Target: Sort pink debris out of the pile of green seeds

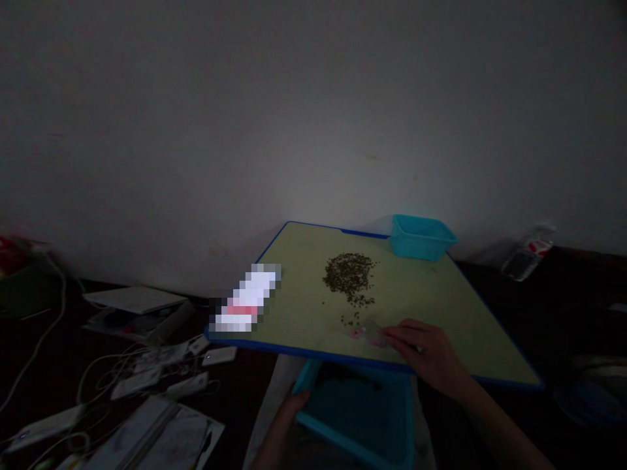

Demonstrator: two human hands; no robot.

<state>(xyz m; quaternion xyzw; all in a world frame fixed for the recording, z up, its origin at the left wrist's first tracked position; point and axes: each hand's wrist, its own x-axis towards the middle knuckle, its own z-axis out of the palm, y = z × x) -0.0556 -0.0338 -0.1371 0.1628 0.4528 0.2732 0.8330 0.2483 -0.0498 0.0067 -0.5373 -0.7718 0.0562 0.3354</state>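
My left hand (284,421) is closed on the left rim of a blue plastic basin (357,440) below the table's front edge. Dark small bits lie inside that basin near its far wall. My right hand (428,352) pinches a thin, see-through piece with pink marks (367,333), perhaps plastic, flat against the tabletop. Just beyond it are a few loose brown grains, and farther back spreads a pile of small brown grains or beans (349,274). Dim light hides their exact kind.
The pale folding table (298,261) has a blue edge. A second blue basin (424,238) stands at its back right; a blurred bright phone-like screen (249,300) lies at left. Cables and white power strips (140,382) clutter the left side. A plastic bottle (530,253) is at right.
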